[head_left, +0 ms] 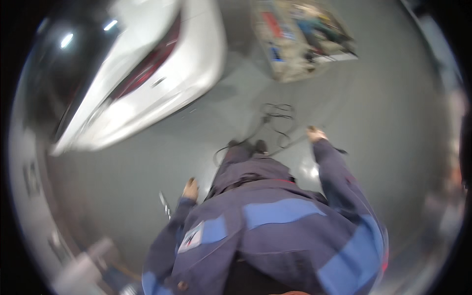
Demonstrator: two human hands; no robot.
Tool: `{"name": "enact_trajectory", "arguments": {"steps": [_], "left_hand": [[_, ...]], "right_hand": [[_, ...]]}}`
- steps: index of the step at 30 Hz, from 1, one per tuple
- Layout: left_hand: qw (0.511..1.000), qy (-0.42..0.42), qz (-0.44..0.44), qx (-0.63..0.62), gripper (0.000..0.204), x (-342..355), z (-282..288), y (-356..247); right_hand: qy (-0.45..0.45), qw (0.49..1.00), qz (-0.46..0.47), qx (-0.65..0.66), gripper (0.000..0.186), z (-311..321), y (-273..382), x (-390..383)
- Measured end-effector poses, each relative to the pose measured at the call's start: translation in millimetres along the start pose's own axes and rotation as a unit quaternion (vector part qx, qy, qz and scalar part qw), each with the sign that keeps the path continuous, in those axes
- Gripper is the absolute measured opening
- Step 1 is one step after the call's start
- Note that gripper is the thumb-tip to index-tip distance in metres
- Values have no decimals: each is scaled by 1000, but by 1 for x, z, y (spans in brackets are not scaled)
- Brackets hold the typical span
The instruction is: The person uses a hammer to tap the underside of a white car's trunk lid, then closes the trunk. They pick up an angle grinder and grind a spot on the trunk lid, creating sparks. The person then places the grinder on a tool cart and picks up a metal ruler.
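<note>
Cable (266,119), thin and black, lies in loose, tangled loops on the grey floor (398,118), ahead of the person's dark shoes (260,146); one strand curves out to the left of the legs, and another runs toward the right hand (316,134); whether it reaches the fingers I cannot tell. Right hand is held out ahead, blurred, its grip impossible to tell; left hand (191,189) hangs lower by the left side, its grip equally unclear; just outward of it shows a slim, bright metallic object (165,205), too smeared to identify further.

Dark jacket (278,268) with light-blue panels fills the lower middle; the legs and shoes stand against the tangle and hide part of it; at upper left is a white car (199,64) with a red tail lamp (147,69); at upper right, beyond the loops, a beige open container (290,74) holds jumbled red, blue and teal items.
</note>
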State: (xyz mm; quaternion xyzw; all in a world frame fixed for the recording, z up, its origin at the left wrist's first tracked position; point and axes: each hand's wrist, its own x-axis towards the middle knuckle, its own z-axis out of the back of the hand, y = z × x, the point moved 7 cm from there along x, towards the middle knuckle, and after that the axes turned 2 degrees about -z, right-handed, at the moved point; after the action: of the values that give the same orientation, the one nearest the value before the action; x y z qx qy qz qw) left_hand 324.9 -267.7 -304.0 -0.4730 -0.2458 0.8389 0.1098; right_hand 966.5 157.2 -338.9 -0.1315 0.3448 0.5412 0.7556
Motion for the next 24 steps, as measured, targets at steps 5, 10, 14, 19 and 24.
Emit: {"name": "enact_trajectory", "arguments": {"steps": [5, 10, 14, 19, 24], "left_hand": [[975, -57, -13, 213, 65, -8, 6, -36], [978, -53, -48, 194, 62, 61, -9, -85], [992, 16, -38, 119, 66, 107, -32, -115], [994, 19, -61, 88, 69, 113, -39, -150], [999, 7, 26, 22, 69, 112, -29, -132]], "right_hand": [[-107, 933, 115, 323, 65, 67, 31, 64], [-233, 899, 188, 319, 66, 183, 97, 101], [-354, 922, 142, 69, 79, 276, 158, 104], [-359, 932, 44, -30, 88, 340, 196, 138], [-335, 941, 26, -36, 95, 355, 212, 167]]}}
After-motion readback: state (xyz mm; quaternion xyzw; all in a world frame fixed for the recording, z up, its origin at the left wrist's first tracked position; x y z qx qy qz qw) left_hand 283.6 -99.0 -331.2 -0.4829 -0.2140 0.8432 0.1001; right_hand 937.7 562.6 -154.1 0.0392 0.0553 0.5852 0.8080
